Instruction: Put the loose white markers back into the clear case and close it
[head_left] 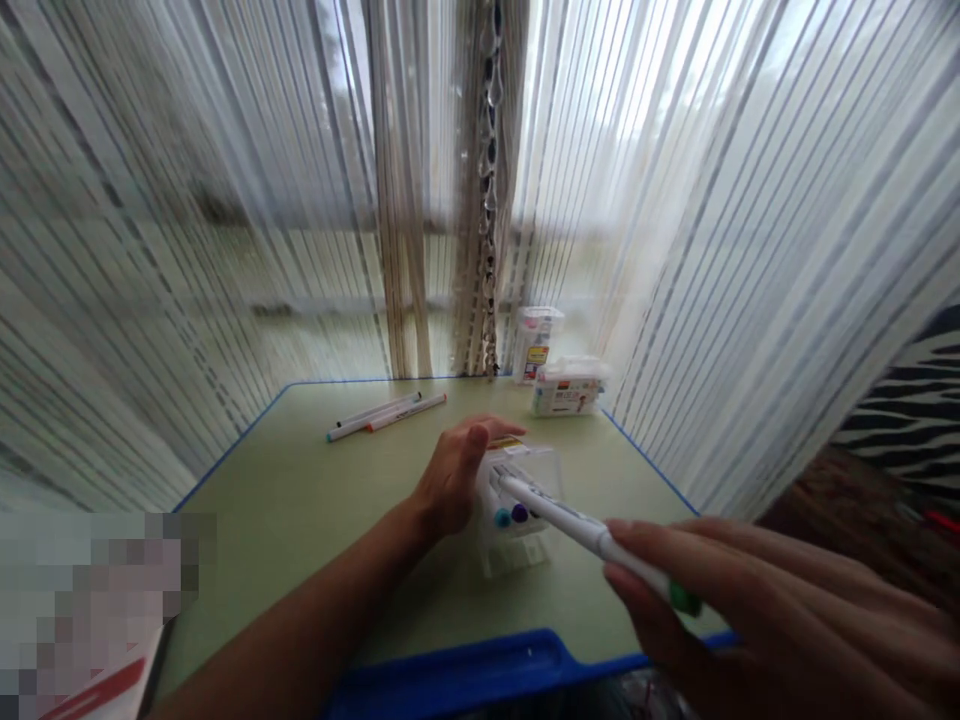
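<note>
My left hand (456, 470) is wrapped round the left side of a clear plastic marker case (525, 555) on the table. Inside the case, blue and purple marker ends (519, 514) face me. Between the thumb and fingers of my right hand (720, 590) is a white marker (566, 520) with a green end. It slants forward and left, its far tip at the case's opening; whether the tip is inside I cannot tell. Beyond my left hand lie several white markers (386, 413) with blue, orange and black ends.
The pale green table (300, 520) has a blue edge and a raised blue front ledge (465, 660). At the back right stand a tall clear case (534, 345) and a white printed case (568, 390). String curtains (225, 200) hang behind and beside the table.
</note>
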